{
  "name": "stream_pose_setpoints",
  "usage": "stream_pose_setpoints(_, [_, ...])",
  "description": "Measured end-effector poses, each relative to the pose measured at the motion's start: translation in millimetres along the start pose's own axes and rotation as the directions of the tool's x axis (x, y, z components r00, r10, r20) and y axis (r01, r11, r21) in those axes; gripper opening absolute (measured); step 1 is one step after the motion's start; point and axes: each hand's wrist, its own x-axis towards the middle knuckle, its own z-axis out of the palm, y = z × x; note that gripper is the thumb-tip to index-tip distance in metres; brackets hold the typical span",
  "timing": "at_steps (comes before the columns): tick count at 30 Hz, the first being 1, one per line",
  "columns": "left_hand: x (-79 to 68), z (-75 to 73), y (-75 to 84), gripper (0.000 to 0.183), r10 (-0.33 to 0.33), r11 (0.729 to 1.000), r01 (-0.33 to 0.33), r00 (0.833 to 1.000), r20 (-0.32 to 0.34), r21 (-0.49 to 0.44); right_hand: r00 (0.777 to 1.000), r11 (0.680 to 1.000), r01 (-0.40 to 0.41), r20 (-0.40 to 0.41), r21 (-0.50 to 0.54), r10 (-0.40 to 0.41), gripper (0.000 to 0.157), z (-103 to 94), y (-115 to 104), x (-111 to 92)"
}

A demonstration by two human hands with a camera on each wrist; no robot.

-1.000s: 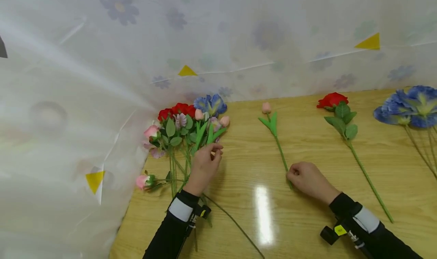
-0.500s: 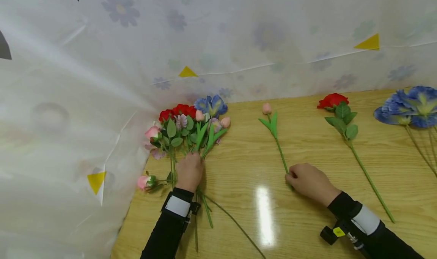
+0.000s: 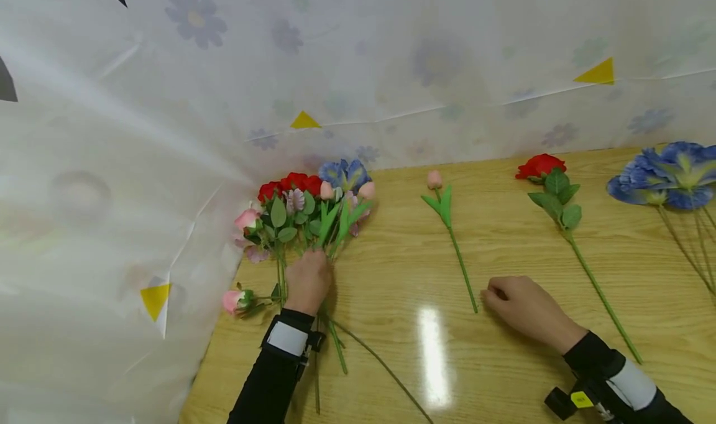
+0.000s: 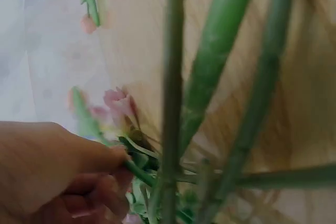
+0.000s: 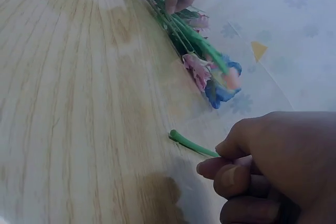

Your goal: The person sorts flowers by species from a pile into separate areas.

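At the left, my left hand (image 3: 307,281) lies over the stems of a flower pile. In the left wrist view, its thumb and fingers pinch the green stem of a pink tulip (image 4: 85,113), whose bud is blurred. A single pink tulip (image 3: 445,211) lies mid-table with its whole stem visible. Just right of that stem's lower end, my right hand (image 3: 528,303) rests low over the wood, fingers loosely curled and apart from the stem. From the right wrist, the stem end (image 5: 191,144) shows past the fingertips, which overlap it there.
The pile includes red roses (image 3: 296,181), a blue flower (image 3: 345,174) and pink blooms. A pink rose (image 3: 235,301) lies lower left. Right of the tulip are a red rose (image 3: 541,166) and blue flowers (image 3: 665,175). A patterned white sheet (image 3: 391,57) borders the table (image 3: 403,349).
My left hand has moved down and left from the tulip leaves onto the stems and gripped one. My right hand has let go of the single tulip's stem and moved slightly right.
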Motion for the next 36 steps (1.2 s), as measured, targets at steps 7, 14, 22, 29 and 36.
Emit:
stream_pose_setpoints(7, [8.9,-17.6,14.6,0.015,0.015,0.951,-0.037,0.997,-0.072,-0.307,0.998,0.997,0.058,-0.036,0.059,-0.056,0.028,-1.7,-3.7,-0.5])
stream_pose_setpoints(14, [14.4,-51.8,54.6,0.020,0.134,0.666,-0.004,0.984,0.115,-0.746,0.988,0.971,0.152,-0.058,0.186,-0.144,0.026,0.5,-19.4,0.2])
stream_pose_setpoints(22, [8.4,-58.5,96.7,0.021,0.331,0.324,0.187,0.896,0.296,-0.927,0.971,0.915,0.238,-0.049,0.326,-0.235,0.016,-1.1,-46.5,0.6])
stream_pose_setpoints(29, [6.2,-63.8,125.2,0.022,0.422,0.217,0.221,0.857,0.296,-0.951,0.944,0.854,0.323,-0.070,0.408,-0.323,0.014,0.8,-60.9,-5.2])
stream_pose_setpoints(36, [-0.8,-58.0,142.6,0.021,0.431,0.129,0.266,0.853,0.296,-0.955,0.955,0.857,0.289,-0.068,0.427,-0.288,0.023,2.2,-58.6,-15.4])
